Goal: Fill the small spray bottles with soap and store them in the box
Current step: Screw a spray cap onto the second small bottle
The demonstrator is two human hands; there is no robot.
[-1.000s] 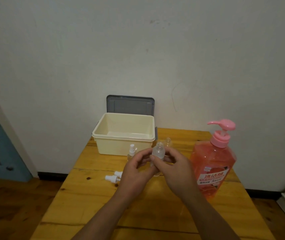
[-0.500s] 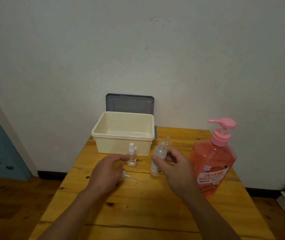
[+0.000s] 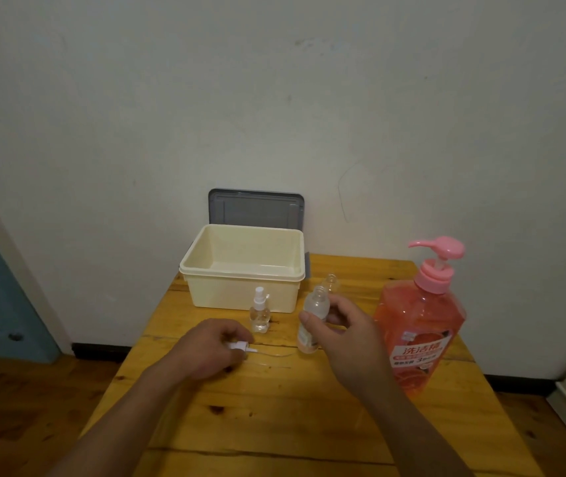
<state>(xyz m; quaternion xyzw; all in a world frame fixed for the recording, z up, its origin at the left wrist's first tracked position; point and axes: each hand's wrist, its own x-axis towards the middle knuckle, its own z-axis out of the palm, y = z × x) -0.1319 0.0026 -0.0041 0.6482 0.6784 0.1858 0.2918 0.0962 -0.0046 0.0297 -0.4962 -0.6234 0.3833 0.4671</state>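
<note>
Over the counter (image 3: 274,407), in front of the box (image 3: 243,266), the hands have parted since a second ago. The right hand (image 3: 340,333) grips the uncapped spray bottle (image 3: 312,318) upright, while the left hand (image 3: 206,352) pinches the sprayer head (image 3: 238,346), half hidden under its fingers.

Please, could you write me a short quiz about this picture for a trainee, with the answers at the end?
1. True or false: the cream box holds no bottle.
2. What does the right hand grip? A) the pink soap bottle B) the uncapped small bottle C) the gray lid
3. Fill in: the left hand holds the white spray head, whose thin tube lies on the wooden ____.
Key: 1 true; 2 B; 3 table.
</note>
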